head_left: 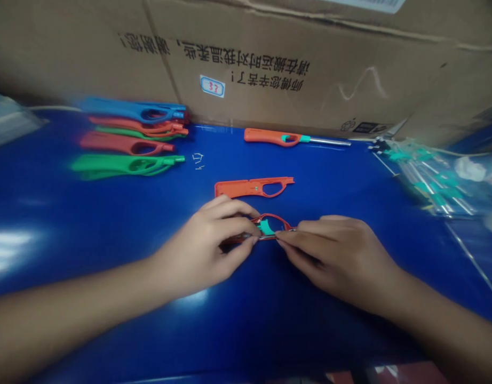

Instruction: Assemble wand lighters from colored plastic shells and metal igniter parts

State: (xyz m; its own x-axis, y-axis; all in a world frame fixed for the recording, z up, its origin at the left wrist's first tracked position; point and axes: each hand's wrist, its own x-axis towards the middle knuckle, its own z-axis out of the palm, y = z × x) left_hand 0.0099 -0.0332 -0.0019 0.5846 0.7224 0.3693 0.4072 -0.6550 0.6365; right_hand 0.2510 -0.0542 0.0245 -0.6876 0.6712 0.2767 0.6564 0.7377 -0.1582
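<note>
My left hand (206, 242) and my right hand (338, 256) meet at the middle of the blue table (110, 224). Between them lies an orange lighter half-shell with a teal trigger (270, 226). My left fingers curl round its handle end. The thumb and finger of my right hand pinch its front end. Just beyond it lies a second orange half-shell (254, 188), open side up and untouched.
A finished orange lighter with a metal tube (288, 138) lies near the cardboard box (310, 64) at the back. Several blue, orange, red and green shells (129, 138) are piled at the back left. Small metal bits (198, 160) lie beside them. Clear bags of teal parts (426, 176) sit at the right.
</note>
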